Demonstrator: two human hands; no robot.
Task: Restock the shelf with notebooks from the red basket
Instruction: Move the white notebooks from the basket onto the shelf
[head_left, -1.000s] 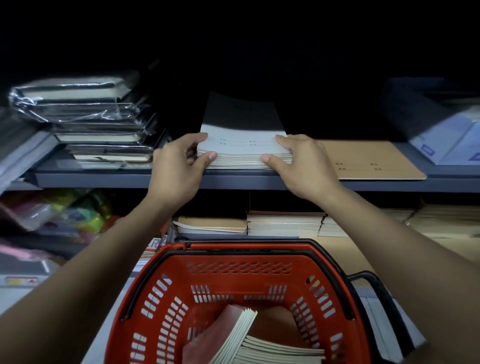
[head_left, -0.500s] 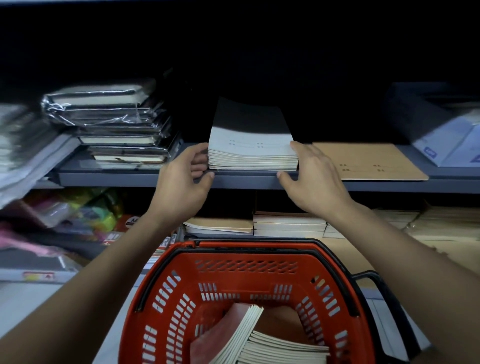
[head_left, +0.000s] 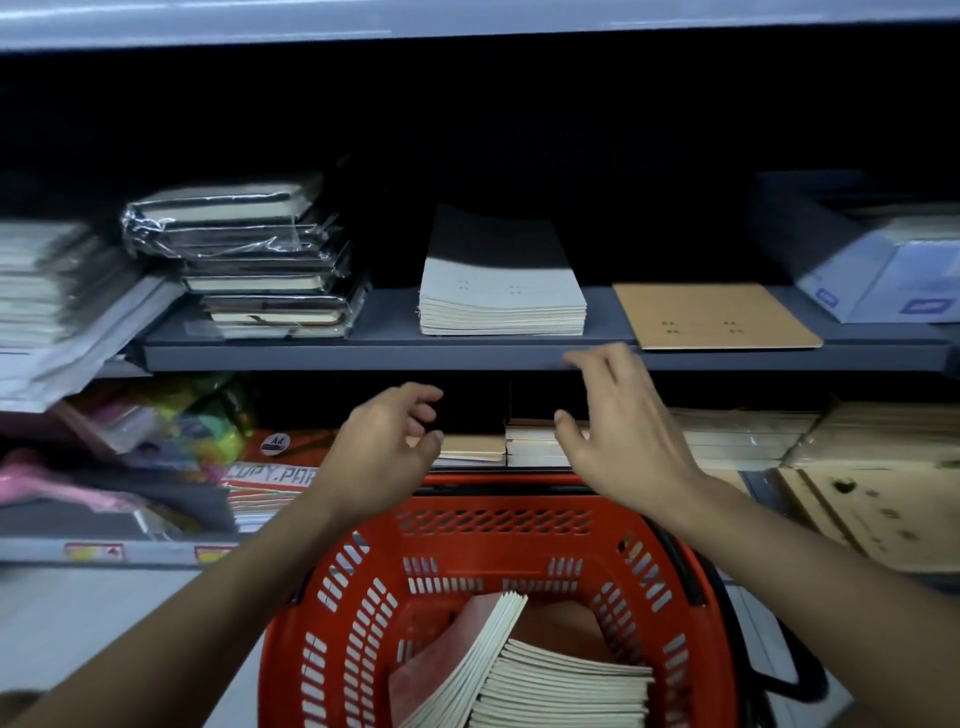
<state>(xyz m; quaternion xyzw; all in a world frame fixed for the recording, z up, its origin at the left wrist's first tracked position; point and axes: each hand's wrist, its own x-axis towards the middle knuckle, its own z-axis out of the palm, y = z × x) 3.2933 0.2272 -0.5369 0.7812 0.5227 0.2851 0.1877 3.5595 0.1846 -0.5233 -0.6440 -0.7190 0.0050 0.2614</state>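
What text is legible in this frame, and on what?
"A4": round black sticker on the copy paper pack.
"COPY.PAP", cut off by the left hand: front of the same pack.
Shelf-edge price tags: too blurred to read.
Blue marks on the pale box: unreadable.
Dots on the notebook covers: no readable text.

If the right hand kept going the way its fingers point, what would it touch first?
Probably the front lip of the grey metal shelf: the right hand points up and forward, fingertips just below it. Depth is unclear; the grey-covered notebook stack lies beyond.
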